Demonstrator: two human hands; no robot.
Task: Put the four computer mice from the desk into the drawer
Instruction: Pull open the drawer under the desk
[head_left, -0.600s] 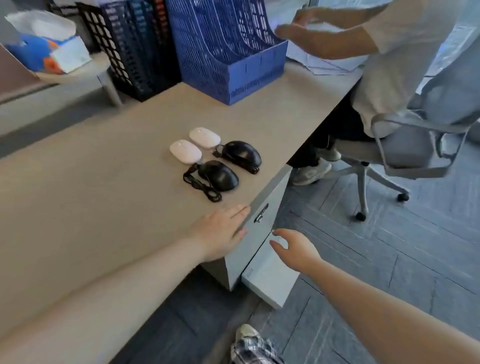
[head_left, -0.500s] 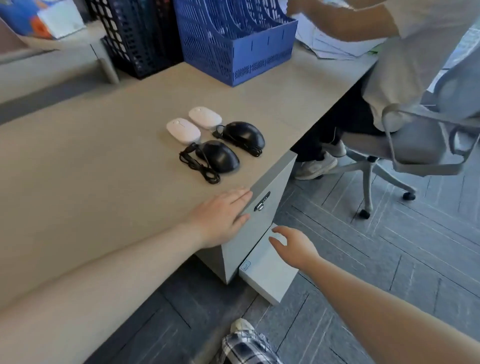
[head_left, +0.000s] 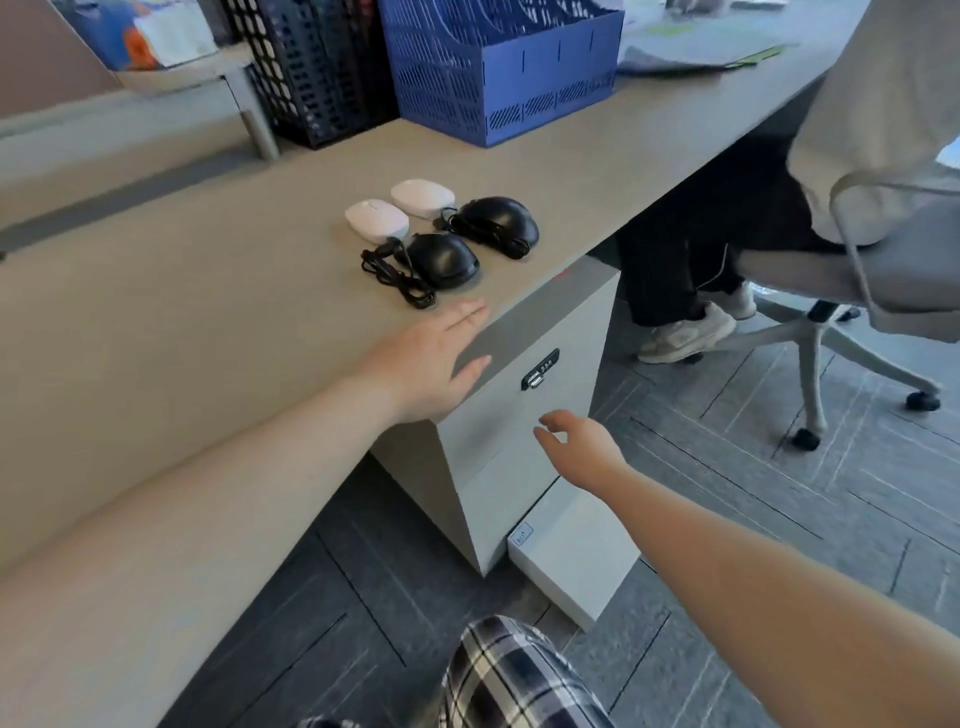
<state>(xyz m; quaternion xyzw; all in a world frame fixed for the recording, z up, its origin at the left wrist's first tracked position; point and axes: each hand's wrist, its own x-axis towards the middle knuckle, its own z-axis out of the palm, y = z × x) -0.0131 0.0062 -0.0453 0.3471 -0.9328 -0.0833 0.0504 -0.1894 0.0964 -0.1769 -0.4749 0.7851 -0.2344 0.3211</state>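
Two white mice (head_left: 376, 221) (head_left: 423, 197) and two black corded mice (head_left: 441, 260) (head_left: 498, 218) lie together near the desk's front edge. My left hand (head_left: 426, 358) rests flat on the desk edge just short of them, fingers spread, holding nothing. Below, a grey drawer cabinet (head_left: 519, 415) with a combination lock (head_left: 540, 369) stands under the desk. My right hand (head_left: 582, 447) hovers in front of its upper drawer face, fingers apart and empty. The bottom drawer (head_left: 571, 566) sticks out a little.
Blue (head_left: 498, 78) and black (head_left: 317, 78) file racks stand at the back of the beige desk (head_left: 182, 312). Another person's legs (head_left: 685, 270) and an office chair (head_left: 841, 291) are to the right. My knee in plaid cloth (head_left: 509, 675) is at the bottom.
My right hand has risen from the protruding bottom drawer to the upper drawer face. My left hand stays on the desk edge. The camera has tilted down and nearer.
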